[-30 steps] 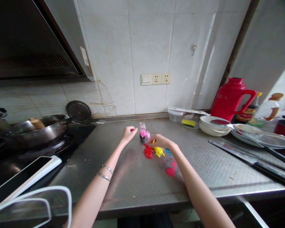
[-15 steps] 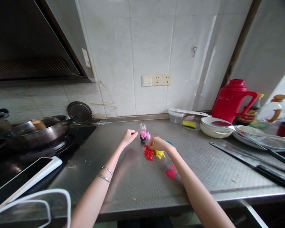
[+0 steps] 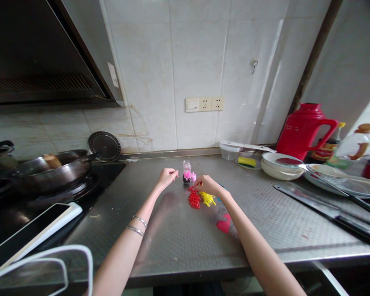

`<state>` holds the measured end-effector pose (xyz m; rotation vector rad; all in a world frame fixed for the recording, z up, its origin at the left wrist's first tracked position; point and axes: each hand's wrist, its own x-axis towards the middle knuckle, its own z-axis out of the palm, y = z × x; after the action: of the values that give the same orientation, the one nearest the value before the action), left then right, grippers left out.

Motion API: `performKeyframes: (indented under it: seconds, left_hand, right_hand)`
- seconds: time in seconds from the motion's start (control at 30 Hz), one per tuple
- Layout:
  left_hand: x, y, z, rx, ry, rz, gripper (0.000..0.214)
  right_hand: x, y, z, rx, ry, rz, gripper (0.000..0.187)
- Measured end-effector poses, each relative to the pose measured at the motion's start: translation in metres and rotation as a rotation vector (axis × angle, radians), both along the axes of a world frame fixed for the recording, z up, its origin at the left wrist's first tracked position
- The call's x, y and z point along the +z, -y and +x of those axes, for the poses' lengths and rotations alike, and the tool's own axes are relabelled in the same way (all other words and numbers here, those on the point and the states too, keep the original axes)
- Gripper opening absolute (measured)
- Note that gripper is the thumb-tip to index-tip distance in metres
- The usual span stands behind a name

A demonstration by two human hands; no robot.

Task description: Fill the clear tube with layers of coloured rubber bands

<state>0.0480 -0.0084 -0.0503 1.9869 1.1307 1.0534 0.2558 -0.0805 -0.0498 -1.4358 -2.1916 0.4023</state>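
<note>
My left hand (image 3: 168, 177) hovers over the counter, left of a small clear jar (image 3: 186, 172) holding pink and black bits. Its thumb and fingers are pinched together; whatever is between them is too small to see. My right hand (image 3: 207, 184) reaches in just right of the jar, fingers closed above the piles, with a tiny reddish speck at the fingertips. Under it lie a pile of red bands (image 3: 194, 200) and a pile of yellow bands (image 3: 208, 199). A bit of blue (image 3: 219, 199) shows by my right wrist. A small pink piece (image 3: 193, 176) sits against the jar.
A pink-red patch (image 3: 223, 224) lies beside my right forearm. To the right are a sponge (image 3: 247, 161), stacked bowls (image 3: 280, 172), a long knife (image 3: 308, 205) and a red thermos (image 3: 302, 129). At left, a pan (image 3: 58, 174) stands on the stove, near a white-edged device (image 3: 61, 213).
The view has shifted slightly. My right hand has turned a little, and the yellow bit at its fingertips gives way to a reddish speck. My left hand stays in nearly the same place.
</note>
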Motion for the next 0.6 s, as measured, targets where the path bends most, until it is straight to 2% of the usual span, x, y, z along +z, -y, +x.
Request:
performKeyframes:
  seconds: [0.37,0.5,0.6]
  left_hand:
    - [0.003,-0.002,-0.001,0.084,0.063,0.005,0.035]
    - [0.004,-0.001,0.000,0.078,0.064,-0.007,0.035]
    - [0.002,-0.003,0.001,0.074,0.061,-0.016,0.035]
  right_hand:
    - [0.014,-0.006,0.014,-0.075,-0.361,0.009,0.024]
    - [0.040,-0.013,0.014,-0.119,-0.398,0.120,0.030]
    - [0.066,-0.020,0.009,-0.119,-0.334,0.206,0.027]
